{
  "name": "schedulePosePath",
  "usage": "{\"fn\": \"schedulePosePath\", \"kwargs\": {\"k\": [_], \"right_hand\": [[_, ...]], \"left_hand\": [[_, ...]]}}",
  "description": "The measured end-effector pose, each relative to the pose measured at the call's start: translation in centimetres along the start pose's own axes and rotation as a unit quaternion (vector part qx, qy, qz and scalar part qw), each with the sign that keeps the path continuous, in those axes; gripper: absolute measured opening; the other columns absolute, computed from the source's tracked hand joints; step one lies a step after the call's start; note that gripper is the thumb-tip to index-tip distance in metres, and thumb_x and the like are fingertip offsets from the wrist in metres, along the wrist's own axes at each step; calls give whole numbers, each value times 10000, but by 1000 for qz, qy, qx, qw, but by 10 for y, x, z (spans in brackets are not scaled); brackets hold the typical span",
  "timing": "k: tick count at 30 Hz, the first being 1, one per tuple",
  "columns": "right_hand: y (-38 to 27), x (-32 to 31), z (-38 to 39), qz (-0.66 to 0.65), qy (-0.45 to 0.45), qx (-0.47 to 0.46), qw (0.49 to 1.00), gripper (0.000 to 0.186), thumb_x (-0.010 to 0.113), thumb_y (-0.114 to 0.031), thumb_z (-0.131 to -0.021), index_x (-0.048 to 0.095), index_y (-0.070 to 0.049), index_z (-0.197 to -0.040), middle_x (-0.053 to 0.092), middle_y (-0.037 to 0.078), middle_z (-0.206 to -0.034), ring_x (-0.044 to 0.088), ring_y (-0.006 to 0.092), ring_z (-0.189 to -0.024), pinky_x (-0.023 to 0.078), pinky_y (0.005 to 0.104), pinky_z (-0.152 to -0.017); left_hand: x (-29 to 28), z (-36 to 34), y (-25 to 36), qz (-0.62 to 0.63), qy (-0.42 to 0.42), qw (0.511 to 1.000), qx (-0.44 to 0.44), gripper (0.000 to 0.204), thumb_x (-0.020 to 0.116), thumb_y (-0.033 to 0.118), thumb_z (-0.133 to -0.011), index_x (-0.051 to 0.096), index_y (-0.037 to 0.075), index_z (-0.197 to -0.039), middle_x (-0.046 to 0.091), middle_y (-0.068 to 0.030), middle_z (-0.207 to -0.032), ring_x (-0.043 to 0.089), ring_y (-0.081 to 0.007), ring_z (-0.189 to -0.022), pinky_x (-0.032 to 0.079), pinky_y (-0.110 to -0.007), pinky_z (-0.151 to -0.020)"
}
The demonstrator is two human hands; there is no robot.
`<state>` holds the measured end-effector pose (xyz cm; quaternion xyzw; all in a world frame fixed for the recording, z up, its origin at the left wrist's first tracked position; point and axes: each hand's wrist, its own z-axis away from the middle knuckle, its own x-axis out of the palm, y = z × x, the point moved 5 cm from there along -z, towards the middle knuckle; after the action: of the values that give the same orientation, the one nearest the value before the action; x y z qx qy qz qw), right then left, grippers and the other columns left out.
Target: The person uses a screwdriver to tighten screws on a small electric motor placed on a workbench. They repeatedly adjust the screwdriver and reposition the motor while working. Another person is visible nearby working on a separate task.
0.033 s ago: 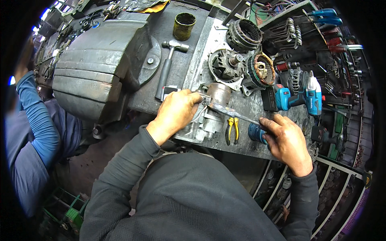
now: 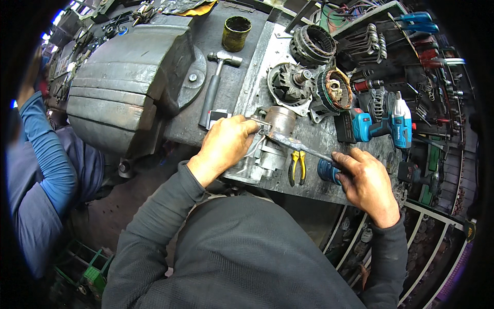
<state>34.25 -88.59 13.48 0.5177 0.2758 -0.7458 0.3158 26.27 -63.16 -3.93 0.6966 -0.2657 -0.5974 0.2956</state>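
Note:
My right hand is closed round the end of a long-shanked metal tool. The tool's thicker, darkened head reaches left onto a grey metal alternator-like unit at the bench's front edge. My left hand is pinched at the top of this unit, beside its round cylinder. From its fingertips sticks out a thin metal rod; its other end is hidden. Yellow-and-black pliers lie just right of the unit. A blue round spool-like item stands by my right fingertips.
A big vise stands left, with a ball-peen hammer and a grimy cup near it. Rotor and stator rings lie behind the unit. A blue cordless driver lies right. A co-worker's sleeve shows far left.
The co-worker's hand at the far left edge has shifted slightly. My own hands and the tool show no visible movement.

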Motion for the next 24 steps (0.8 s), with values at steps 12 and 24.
{"fn": "schedulePosePath", "kwargs": {"k": [12, 24], "right_hand": [[-10, 0, 5, -20, 2, 25, 999, 486, 865, -50, -818, 772, -34, -1295, 665, 172, -1003, 689, 411, -972, 571, 498, -852], [-15, 0, 6, -6, 7, 28, 1000, 489, 864, -64, -823, 770, -44, -1301, 655, 160, -1005, 685, 395, -957, 575, 487, -845]], "left_hand": [[0, 1, 11, -107, -52, 985, 124, 230, 687, 21, -885, 797, 94, -1073, 687, -157, -953, 728, -395, -898, 570, -501, -841], [11, 0, -4, 60, 27, 998, 2, 178, 816, 75, -922, 727, 11, -1062, 753, -185, -983, 761, -401, -923, 605, -480, -823]]}}
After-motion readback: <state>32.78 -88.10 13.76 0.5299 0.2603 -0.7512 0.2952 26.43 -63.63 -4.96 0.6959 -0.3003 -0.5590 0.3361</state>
